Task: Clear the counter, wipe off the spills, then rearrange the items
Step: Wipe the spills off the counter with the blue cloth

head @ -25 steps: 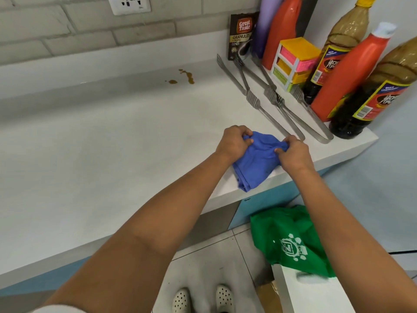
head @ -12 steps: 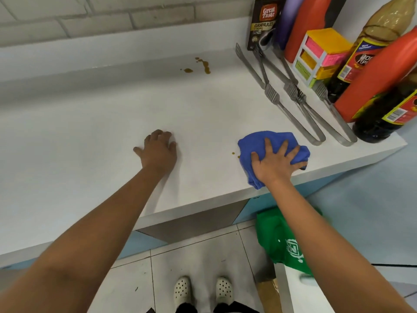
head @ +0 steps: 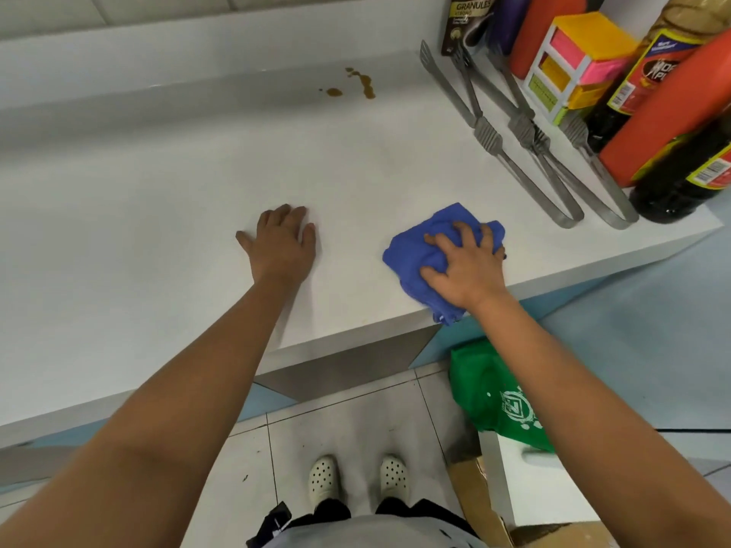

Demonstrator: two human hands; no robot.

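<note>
A bunched blue cloth [head: 411, 251] lies near the front edge of the white counter [head: 158, 215], one corner hanging over the edge. My right hand [head: 463, 267] presses down on the cloth, fingers curled into it. My left hand [head: 281, 243] rests flat on the bare counter to the left of the cloth, fingers apart, holding nothing. Brown spill drops [head: 362, 85] mark the counter far back, by the raised ledge.
Several metal tongs [head: 518, 140] lie at the right. Behind them stand sauce bottles [head: 668, 112], a coffee granules pack [head: 468, 17] and a small coloured drawer box [head: 573, 69]. On the floor below: a green bag [head: 494, 393] and cardboard boxes.
A second ago both hands were bunching the cloth at the edge. The left hand let go and settled flat on the counter; the right hand now grips the cloth more tightly.
</note>
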